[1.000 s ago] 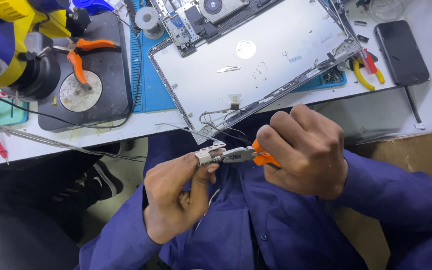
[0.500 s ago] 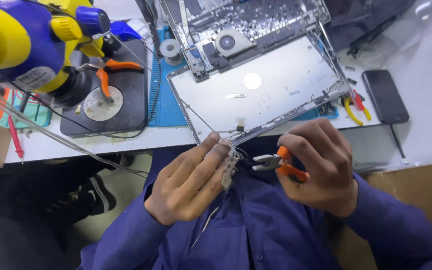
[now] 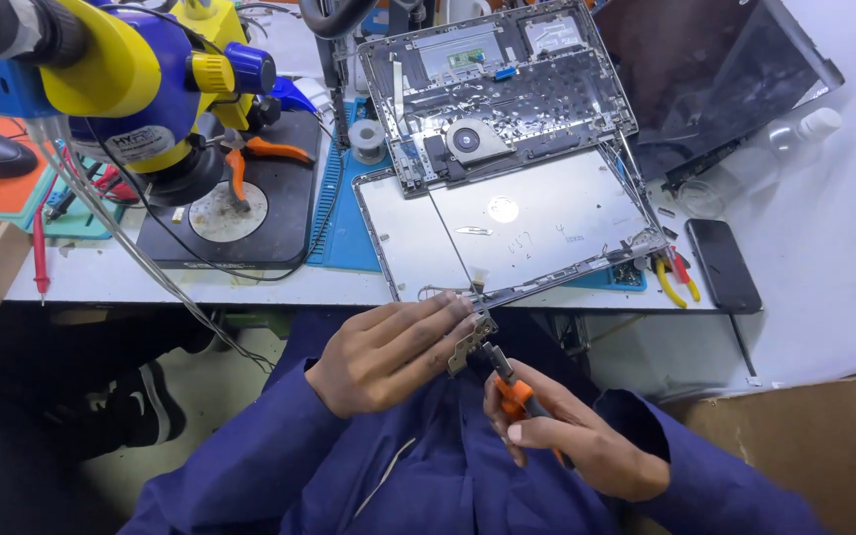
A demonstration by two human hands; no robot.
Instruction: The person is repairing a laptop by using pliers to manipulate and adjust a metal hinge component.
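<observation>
Gripping a metal hinge (image 3: 465, 342) at the laptop lid's (image 3: 507, 223) 6 o'clock edge, the left hand (image 3: 388, 357) clenched it; the right hand (image 3: 572, 436) grasped orange pliers (image 3: 507, 381), tips touching it, below the worktop (image 3: 824, 287).

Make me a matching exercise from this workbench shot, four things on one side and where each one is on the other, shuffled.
Things:
1. orange-handled pliers
2. metal hinge
3. black phone
4. laptop fan

Places:
A. flat on the white bench, right of the laptop lid
B. in the right hand
C. inside the opened laptop base
D. at the left hand fingertips, by the lid's near corner

Pairs: 1-B, 2-D, 3-A, 4-C
</observation>
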